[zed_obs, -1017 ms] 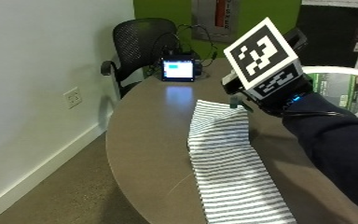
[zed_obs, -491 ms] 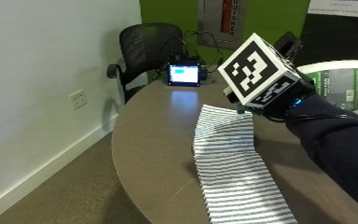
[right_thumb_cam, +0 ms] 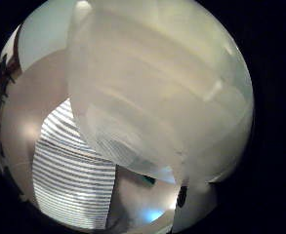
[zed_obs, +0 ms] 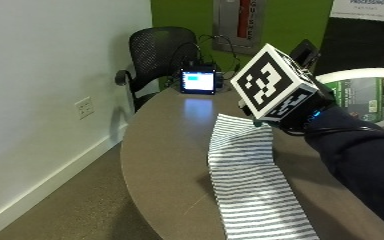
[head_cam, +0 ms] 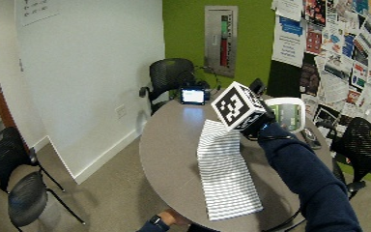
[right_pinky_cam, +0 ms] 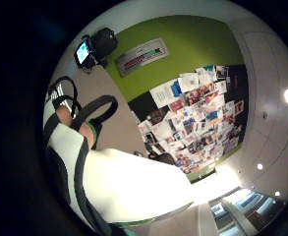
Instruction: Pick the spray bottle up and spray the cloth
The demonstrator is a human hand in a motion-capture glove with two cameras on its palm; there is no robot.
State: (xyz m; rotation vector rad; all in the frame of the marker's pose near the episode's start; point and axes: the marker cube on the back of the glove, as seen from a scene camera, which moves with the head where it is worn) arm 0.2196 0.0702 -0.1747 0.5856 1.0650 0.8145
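Spraying step in hand.
The right hand [zed_obs: 306,114] is gripping the spray bottle [zed_obs: 360,95], fingers curled round it, over the striped cloth [zed_obs: 252,175]; the next move calls for squeezing the trigger.

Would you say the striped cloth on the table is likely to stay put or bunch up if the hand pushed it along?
The striped cloth looks thin and floppy: it lies flat with soft ripples on the round table, so a push would probably wrinkle it rather than slide it whole. Its near end reaches the table edge, so it might slip off.

White spray bottle [zed_obs: 362,95] raised above striped cloth [zed_obs: 255,177] flat on table
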